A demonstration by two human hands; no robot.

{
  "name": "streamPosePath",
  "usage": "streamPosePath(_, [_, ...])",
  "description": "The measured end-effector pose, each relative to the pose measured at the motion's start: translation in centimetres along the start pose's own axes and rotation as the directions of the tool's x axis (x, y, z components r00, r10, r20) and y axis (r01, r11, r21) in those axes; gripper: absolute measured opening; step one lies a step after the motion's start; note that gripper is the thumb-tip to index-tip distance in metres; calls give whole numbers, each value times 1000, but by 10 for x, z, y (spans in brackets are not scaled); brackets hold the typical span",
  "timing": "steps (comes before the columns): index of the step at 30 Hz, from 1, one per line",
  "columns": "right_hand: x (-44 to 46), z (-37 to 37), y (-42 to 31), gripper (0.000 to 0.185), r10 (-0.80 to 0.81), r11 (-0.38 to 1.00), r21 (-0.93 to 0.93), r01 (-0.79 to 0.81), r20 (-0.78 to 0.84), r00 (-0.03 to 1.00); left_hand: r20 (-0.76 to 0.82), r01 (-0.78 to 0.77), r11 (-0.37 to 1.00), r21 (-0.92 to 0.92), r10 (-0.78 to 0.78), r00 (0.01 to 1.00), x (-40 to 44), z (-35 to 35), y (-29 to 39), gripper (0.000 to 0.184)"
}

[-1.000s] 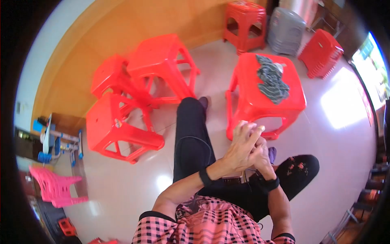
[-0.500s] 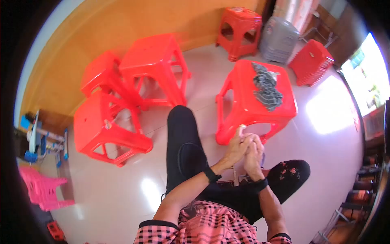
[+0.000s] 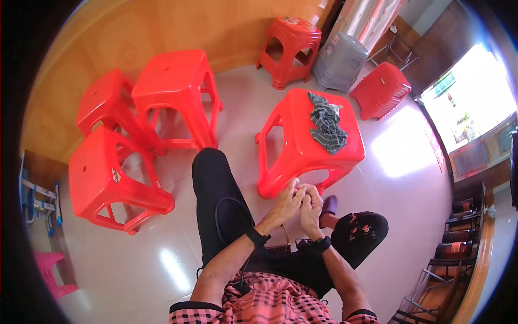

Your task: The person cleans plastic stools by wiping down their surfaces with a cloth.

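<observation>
Nearest, the pink-and-black checked shirt [image 3: 270, 297] shows above black trousers [image 3: 221, 200], the right knee bent outward with flowers on it. The left hand [image 3: 285, 206] and right hand [image 3: 311, 209] meet in front of the lap, a dark band on each wrist. Their fingers are bent and touch one another; I cannot tell how far either hand is closed, or whether anything is held between them, the view there probably being too small to say. A purple shoe [image 3: 329, 206] shows just beside the right hand. Just beyond the hands stands the single red stool [image 3: 294, 127], upright, with a crumpled dark grey-green cloth [image 3: 328, 127] lying on its seat. To the left, three more red stools [image 3: 171, 75] stand close together, the nearest one bearing a small sticker. Farther off, along the orange-brown wall [image 3: 216, 24], come a red stool with a patterned top [image 3: 294, 46], a stack of grey stools [image 3: 340, 62] and a leaning red stack [image 3: 380, 89], with a bright opening [image 3: 467, 102] to their right
</observation>
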State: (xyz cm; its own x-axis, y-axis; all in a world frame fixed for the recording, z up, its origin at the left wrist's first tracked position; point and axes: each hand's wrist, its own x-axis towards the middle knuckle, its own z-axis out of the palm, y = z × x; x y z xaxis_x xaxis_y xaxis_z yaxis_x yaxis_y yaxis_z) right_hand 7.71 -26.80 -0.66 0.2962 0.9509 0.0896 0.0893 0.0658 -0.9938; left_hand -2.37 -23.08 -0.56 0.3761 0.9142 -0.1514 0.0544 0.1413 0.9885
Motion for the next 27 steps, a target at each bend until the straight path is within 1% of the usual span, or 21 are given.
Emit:
streamPosePath(1, [0,2,3,24,-2,1000,4,1,7,1000,-8,-1,1000,3,1,1000,1,-2,-5,33])
streamPosePath(2, [0,3,7,23,-2,999,-37,2,17,1000,-158,-189,963,194,221,962,0,-3,-7,36])
streamPosePath(3, [0,2,11,22,1,997,-78,1,25,1000,-252,-326,855,403,446,859,1,-3,-10,40])
streamPosePath(4, [0,1,16,22,4,998,-66,-2,28,1000,-252,-320,853,413,445,859,2,-6,-13,40])
streamPosePath(6, [0,1,28,23,-38,998,-45,39,24,999,-70,-371,846,383,427,902,-10,-20,14,35])
streamPosePath(7, [2,2,32,22,-70,998,3,70,-5,998,-73,-356,844,401,417,906,-18,-29,27,35])
streamPosePath(8, [6,1,31,22,-61,998,26,61,1,998,178,-386,810,442,342,923,-27,-39,41,29])
streamPosePath(9, [11,-3,27,22,32,992,125,-32,1,999,413,-420,777,469,227,882,-36,-49,54,24])
streamPosePath(10, [13,-8,26,21,132,967,220,-131,10,991,560,-424,778,463,114,820,-49,-59,61,20])
streamPosePath(12, [20,-10,35,20,130,966,229,-121,-23,991,766,-397,824,405,-69,639,-85,-81,91,20])
streamPosePath(13, [24,-10,38,18,180,933,322,-159,-35,983,806,-225,804,551,-442,394,-101,-90,88,21])
streamPosePath(14, [26,-11,40,16,229,893,407,-193,-41,973,831,-351,753,556,-498,246,-118,-94,111,24])
streamPosePath(15, [28,-11,42,15,279,867,439,-234,-41,959,781,-327,724,608,-618,83,-132,-93,124,24])
streamPosePath(16, [29,-10,41,15,286,860,448,-244,-29,958,858,-101,853,512,-501,111,-153,-102,131,21])
streamPosePath(17, [29,-8,36,15,300,850,458,-259,-17,954,889,-83,890,448,-453,-71,-169,-117,97,22])
streamPosePath(18, [27,-6,32,16,316,840,466,-277,-7,949,844,-19,854,520,-510,169,-198,-114,109,24])
streamPosePath(20, [23,-2,31,16,319,853,437,-285,-6,948,789,-179,769,614,-592,162,-182,-111,146,23])
streamPosePath(23, [21,1,32,13,310,859,414,-301,47,950,779,-240,743,625,-574,252,-187,-115,146,17])
streamPosePath(24, [20,1,33,13,282,874,395,-283,64,957,781,-239,745,623,-573,247,-190,-115,146,17])
streamPosePath(26, [20,3,34,13,254,888,376,-264,76,964,765,-445,644,622,-378,521,-197,-115,143,15])
streamPosePath(27, [21,3,36,14,254,889,376,-261,68,965,771,-451,646,617,-377,514,-202,-117,135,15])
